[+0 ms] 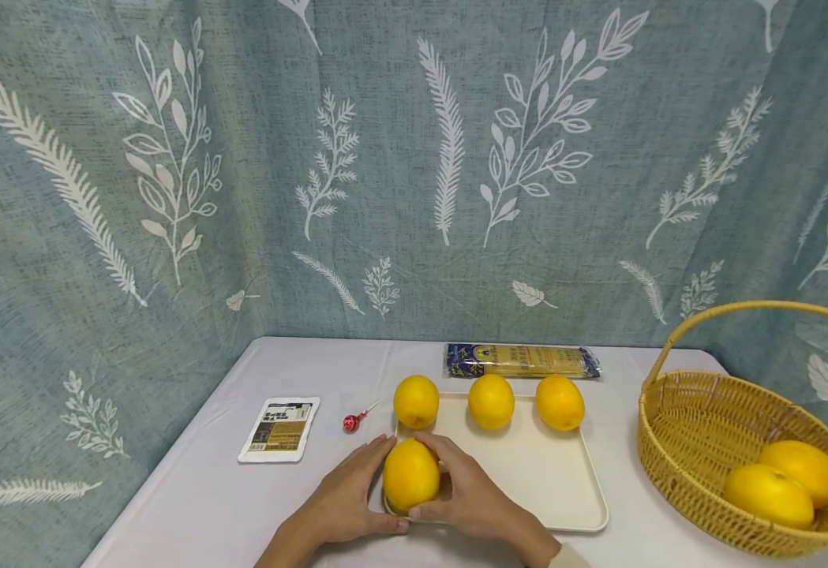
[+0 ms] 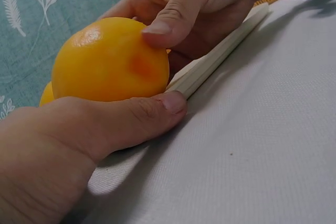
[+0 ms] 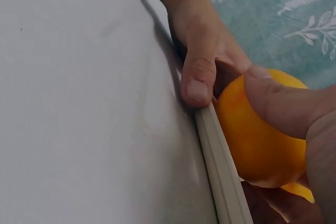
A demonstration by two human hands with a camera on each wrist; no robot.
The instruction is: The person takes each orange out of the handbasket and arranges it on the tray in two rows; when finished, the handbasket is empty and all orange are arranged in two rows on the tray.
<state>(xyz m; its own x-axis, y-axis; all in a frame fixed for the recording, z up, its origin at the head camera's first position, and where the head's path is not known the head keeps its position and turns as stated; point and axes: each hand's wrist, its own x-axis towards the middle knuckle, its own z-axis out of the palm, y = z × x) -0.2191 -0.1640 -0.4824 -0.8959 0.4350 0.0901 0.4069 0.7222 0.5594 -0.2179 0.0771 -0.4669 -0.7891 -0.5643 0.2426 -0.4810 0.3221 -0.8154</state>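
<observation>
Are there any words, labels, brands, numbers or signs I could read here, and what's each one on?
None can be read for certain.
White rectangular packet with a brown-and-yellow label: printed characters, too small to read.
Long yellow-and-blue plastic packet: printed characters, too blurred to read.
Round yellow-orange fruit between the hands: no lettering shows.

Head view: basket (image 1: 701, 422) handle cut off right; tray (image 1: 548, 485) left rim partly hidden by 2 oranges (image 1: 411, 476).
</observation>
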